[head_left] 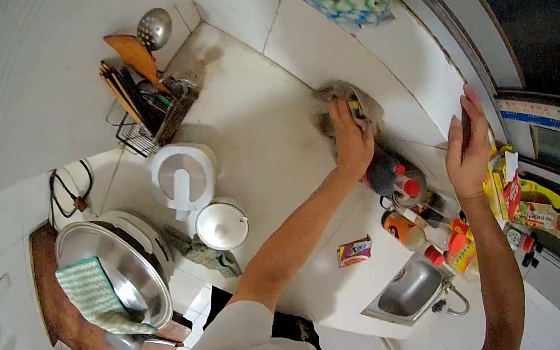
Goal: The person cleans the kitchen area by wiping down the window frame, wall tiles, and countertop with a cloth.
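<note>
- The grey bag (372,114) is touched by the left hand (352,138) at the counter's wall side; whether it is gripped cannot be told.
- The right hand (468,160) is raised near the window ledge (426,67), fingers extended; its grip cannot be told.
- Open room is left on the pale counter (264,125), between bag and white jug (183,177).
- Bottles (413,226) are grouped beside the sink (412,286).
- Chopsticks (119,91) are held in a wire basket (183,113).

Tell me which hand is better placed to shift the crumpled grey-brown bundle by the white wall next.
Probably the left: the left hand is on the bundle, while the right hand is apart from it, nearer the dark-framed window.
</note>
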### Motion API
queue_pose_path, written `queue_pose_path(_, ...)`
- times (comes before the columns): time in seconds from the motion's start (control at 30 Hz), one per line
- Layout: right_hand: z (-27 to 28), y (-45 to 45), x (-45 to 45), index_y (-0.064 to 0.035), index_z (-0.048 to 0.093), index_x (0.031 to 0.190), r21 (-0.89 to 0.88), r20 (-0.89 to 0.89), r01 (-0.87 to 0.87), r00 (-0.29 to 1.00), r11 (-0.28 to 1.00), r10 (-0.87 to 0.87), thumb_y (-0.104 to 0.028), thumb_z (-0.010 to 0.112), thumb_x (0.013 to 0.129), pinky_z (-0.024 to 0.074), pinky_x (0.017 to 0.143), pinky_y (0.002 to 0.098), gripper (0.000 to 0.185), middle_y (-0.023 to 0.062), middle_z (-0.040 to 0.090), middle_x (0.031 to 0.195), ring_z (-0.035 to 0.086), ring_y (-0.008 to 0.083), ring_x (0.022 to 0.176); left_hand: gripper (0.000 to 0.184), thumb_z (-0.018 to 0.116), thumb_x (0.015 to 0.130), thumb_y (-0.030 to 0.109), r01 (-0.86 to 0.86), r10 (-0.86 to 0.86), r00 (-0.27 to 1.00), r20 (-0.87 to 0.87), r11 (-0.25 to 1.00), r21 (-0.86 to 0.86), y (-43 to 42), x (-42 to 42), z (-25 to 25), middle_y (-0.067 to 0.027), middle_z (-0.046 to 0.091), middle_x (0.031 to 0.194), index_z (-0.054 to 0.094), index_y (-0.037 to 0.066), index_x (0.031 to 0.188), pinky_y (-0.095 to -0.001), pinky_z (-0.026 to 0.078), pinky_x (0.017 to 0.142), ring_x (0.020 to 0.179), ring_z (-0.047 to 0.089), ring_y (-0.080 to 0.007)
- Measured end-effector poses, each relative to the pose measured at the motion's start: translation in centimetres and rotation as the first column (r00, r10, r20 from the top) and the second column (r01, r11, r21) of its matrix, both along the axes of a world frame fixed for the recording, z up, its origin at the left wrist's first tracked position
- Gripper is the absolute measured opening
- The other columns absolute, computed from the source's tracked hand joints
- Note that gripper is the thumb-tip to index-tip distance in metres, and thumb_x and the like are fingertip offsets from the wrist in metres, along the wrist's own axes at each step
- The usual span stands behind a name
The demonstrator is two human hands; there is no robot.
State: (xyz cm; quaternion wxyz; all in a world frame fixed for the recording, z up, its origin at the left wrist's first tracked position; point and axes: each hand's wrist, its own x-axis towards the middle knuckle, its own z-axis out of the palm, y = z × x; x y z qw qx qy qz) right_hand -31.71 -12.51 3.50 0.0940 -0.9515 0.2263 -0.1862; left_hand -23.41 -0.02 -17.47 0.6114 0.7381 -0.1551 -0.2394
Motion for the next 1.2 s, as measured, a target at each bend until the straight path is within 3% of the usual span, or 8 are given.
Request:
queue_pose_path(0.3, -0.1, 0.3, 0.2, 0.0097, 0.052, 0.137, 0.123, 0.093, -0.009, 0.996, 0.992, -0.002, -0.010, 0.053, 0.103, 0.0415, 0.117, 0.0447, 0.040, 0.0243, 0.053, 0.151, 0.051, 0.0384, 0.140, 0.052, 0.056, 0.103, 0.015, -0.699, 0.673, 0.648, 0.357, 0.712, -0.073, -1.0, 20.2, 1.6, -0.0320, 0.046, 0.141, 0.038, -0.011, 0.145, -0.0491, 0.024, 0.123, 0.134, 0.042, -0.0503)
queue_pose_path(0.43, 0.6, 0.7, 0.4, 0.0101, 0.055, 0.134, 0.086, 0.040, 0.048, 0.998, 0.995, -0.052, -0.010, 0.055, 0.101, 0.0405, 0.117, 0.0457, 0.039, 0.0255, 0.052, 0.150, 0.050, 0.0425, 0.139, 0.040, 0.055, 0.108, 0.023, -0.693, 0.623, 0.652, -0.432, 0.721, -0.008, 0.9, 24.6, 1.7, -0.0242, 0.057, 0.132, 0.047, -0.008, 0.132, -0.0444, 0.040, 0.111, 0.121, 0.055, -0.0369)
queue_pose_path(0.5, 0.9, 1.0, 0.4, 0.0104, 0.055, 0.133, 0.109, 0.046, 0.064, 0.996, 0.992, -0.070, -0.010, 0.055, 0.100, 0.0402, 0.117, 0.0459, 0.039, 0.0253, 0.052, 0.150, 0.050, 0.0430, 0.139, 0.035, 0.058, 0.107, 0.021, -0.694, 0.538, 0.597, -0.595, 0.719, -0.046, 1.4, 24.6, 2.8, -0.0183, 0.061, 0.127, 0.050, -0.004, 0.130, -0.0396, 0.048, 0.100, 0.113, 0.059, -0.0275)
queue_pose_path(0.6, 0.8, 0.8, 0.5, 0.0112, 0.056, 0.132, 0.088, 0.059, 0.048, 0.997, 0.995, -0.053, -0.011, 0.055, 0.100, 0.0398, 0.117, 0.0466, 0.039, 0.0249, 0.053, 0.150, 0.050, 0.0432, 0.139, 0.037, 0.060, 0.106, 0.020, -0.663, 0.638, 0.748, -0.186, 0.733, -0.153, 0.2, 24.3, 4.9, -0.0176, 0.062, 0.128, 0.050, -0.003, 0.133, -0.0377, 0.047, 0.099, 0.113, 0.059, -0.0267)
queue_pose_path(0.7, 0.9, 0.9, 0.2, 0.0122, 0.056, 0.132, 0.069, 0.032, 0.033, 0.999, 0.997, -0.035, -0.012, 0.055, 0.101, 0.0399, 0.117, 0.0474, 0.040, 0.0252, 0.053, 0.150, 0.050, 0.0435, 0.138, 0.038, 0.062, 0.104, 0.019, -0.602, 0.664, 0.743, 0.080, 0.716, -0.355, 0.9, 24.8, 15.6, -0.0162, 0.063, 0.127, 0.051, -0.003, 0.133, -0.0372, 0.047, 0.098, 0.113, 0.058, -0.0250)
queue_pose_path(0.93, 1.3, 0.8, 0.5, 0.0132, 0.056, 0.132, 0.090, 0.033, 0.045, 0.998, 0.995, -0.048, -0.012, 0.055, 0.100, 0.0401, 0.117, 0.0480, 0.040, 0.0267, 0.052, 0.149, 0.051, 0.0445, 0.137, 0.043, 0.064, 0.102, 0.020, -0.418, 0.639, 0.692, 0.335, 0.734, -0.536, 2.9, 29.1, 26.9, -0.0202, 0.063, 0.125, 0.052, -0.006, 0.134, -0.0390, 0.045, 0.100, 0.114, 0.059, -0.0279)
queue_pose_path(1.07, 1.2, 0.8, 0.6, 0.0132, 0.056, 0.132, 0.138, 0.063, 0.049, 0.996, 0.989, -0.058, -0.009, 0.055, 0.099, 0.0403, 0.116, 0.0482, 0.040, 0.0271, 0.052, 0.148, 0.051, 0.0448, 0.137, 0.046, 0.057, 0.102, 0.014, -0.633, 0.752, 0.571, 0.329, 0.659, -0.406, 0.4, 25.8, 16.3, -0.0319, 0.049, 0.142, 0.049, -0.014, 0.138, -0.0441, 0.035, 0.113, 0.127, 0.052, -0.0416)
queue_pose_path(1.2, 1.1, 0.6, 0.6, 0.0129, 0.056, 0.131, 0.096, 0.020, 0.068, 0.997, 0.993, -0.070, -0.008, 0.055, 0.098, 0.0392, 0.117, 0.0494, 0.038, 0.0272, 0.052, 0.148, 0.051, 0.0450, 0.137, 0.050, 0.055, 0.104, 0.017, -0.646, 0.639, 0.761, -0.112, 0.763, -0.035, 0.8, 24.8, -2.9, -0.0327, 0.045, 0.149, 0.047, -0.018, 0.138, -0.0422, 0.036, 0.114, 0.131, 0.051, -0.0412)
